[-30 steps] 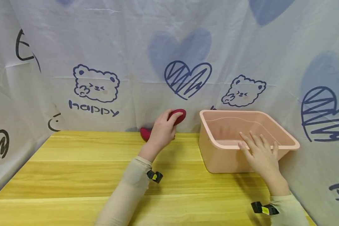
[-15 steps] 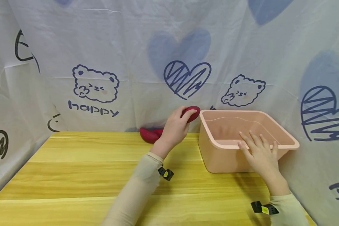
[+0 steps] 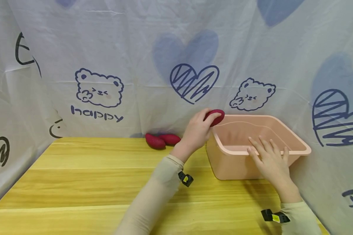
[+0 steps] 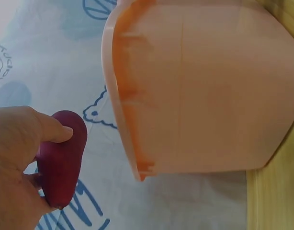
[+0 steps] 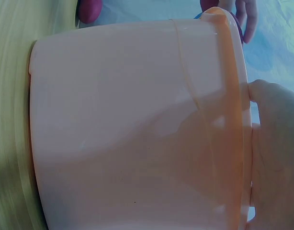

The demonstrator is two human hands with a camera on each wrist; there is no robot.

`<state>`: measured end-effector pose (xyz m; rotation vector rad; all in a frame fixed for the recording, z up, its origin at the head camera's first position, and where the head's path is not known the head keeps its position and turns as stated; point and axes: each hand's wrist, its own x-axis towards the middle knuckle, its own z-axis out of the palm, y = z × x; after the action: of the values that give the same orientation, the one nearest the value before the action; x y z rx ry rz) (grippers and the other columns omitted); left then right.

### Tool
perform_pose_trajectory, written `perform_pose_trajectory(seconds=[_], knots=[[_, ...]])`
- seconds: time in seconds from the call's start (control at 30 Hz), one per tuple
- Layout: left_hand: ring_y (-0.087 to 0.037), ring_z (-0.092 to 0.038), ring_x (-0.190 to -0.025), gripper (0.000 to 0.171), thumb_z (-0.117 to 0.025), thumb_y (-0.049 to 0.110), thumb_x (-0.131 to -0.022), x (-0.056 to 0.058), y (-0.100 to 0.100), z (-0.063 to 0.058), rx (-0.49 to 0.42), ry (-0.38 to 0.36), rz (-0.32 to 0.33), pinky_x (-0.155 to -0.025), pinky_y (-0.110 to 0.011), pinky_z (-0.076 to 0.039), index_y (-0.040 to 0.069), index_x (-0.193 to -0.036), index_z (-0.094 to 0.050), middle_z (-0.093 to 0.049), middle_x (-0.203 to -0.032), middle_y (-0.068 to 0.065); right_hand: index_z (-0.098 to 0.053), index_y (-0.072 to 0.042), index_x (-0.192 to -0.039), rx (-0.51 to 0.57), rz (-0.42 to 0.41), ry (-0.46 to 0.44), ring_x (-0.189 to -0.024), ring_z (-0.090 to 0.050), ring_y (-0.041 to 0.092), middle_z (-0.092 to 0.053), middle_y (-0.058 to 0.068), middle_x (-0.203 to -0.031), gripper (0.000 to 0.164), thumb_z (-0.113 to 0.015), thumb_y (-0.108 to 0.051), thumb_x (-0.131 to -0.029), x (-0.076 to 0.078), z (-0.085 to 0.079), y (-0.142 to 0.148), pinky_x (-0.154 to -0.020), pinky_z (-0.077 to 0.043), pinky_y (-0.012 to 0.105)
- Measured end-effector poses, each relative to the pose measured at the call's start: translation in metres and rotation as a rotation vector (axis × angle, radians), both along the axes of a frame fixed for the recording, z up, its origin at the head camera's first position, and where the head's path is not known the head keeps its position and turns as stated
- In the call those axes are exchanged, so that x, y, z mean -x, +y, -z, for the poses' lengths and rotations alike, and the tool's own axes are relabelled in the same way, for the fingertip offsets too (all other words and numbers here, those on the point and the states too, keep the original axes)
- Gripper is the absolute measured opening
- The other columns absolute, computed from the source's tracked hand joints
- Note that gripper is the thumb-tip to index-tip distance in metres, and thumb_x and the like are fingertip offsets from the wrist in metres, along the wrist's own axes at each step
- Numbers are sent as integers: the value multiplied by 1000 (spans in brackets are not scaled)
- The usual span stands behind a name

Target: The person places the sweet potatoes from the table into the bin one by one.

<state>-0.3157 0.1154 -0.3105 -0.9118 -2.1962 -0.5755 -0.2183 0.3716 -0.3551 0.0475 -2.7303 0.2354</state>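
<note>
In the head view my left hand point(image 3: 197, 131) holds a dark red sweet potato point(image 3: 217, 117) in the air at the left rim of a pink plastic bin point(image 3: 238, 167). The left wrist view shows the thumb and fingers gripping this sweet potato point(image 4: 63, 158), apart from the bin's outer wall point(image 4: 209, 96). My right hand point(image 3: 273, 164) rests on the bin's near rim, its fingers spread and reaching over the inside. From the right wrist camera, the right hand point(image 5: 278, 153) lies along the rim.
Two more sweet potatoes, one in front point(image 3: 154, 141) and one behind point(image 3: 171, 139), lie touching at the back of the wooden table point(image 3: 85, 182). A printed white cloth point(image 3: 141, 55) hangs behind the table and along both sides.
My left hand has carried the sweet potato rightward from above the other two to the bin's left rim, uncovering both on the table. The right hand and bin have stayed put.
</note>
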Motion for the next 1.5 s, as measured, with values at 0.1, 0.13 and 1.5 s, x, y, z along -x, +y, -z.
perform_pose_trajectory(seconds=[0.1, 0.13, 1.5], knots=[[-25, -53, -124, 45, -65, 14, -91, -1, 10, -3, 18, -47, 15, -108, -37, -44, 22, -135, -55, -50, -141, -9, -32, -28, -152, 3, 3, 0, -141, -21, 50, -29, 18, -157, 59, -27, -57, -101, 0, 0, 0, -108, 4, 76], [-25, -52, -124, 45, -65, 14, -92, -1, 13, -4, 24, -57, 21, -108, -37, -44, 23, -135, -55, -49, -142, -9, -32, -28, -152, 3, 4, -1, -141, -21, 50, -29, 18, -157, 59, -27, -58, -101, -1, 0, 0, -108, 4, 76], [-16, -54, -124, 38, -54, 20, -99, 17, 76, 10, 187, -179, 88, -109, -29, -42, 26, -137, -54, -52, -140, -1, -27, -30, -154, 10, 6, -30, -147, -5, 50, -23, 20, -160, 62, -25, -59, -100, -1, -2, -1, -107, 10, 77]])
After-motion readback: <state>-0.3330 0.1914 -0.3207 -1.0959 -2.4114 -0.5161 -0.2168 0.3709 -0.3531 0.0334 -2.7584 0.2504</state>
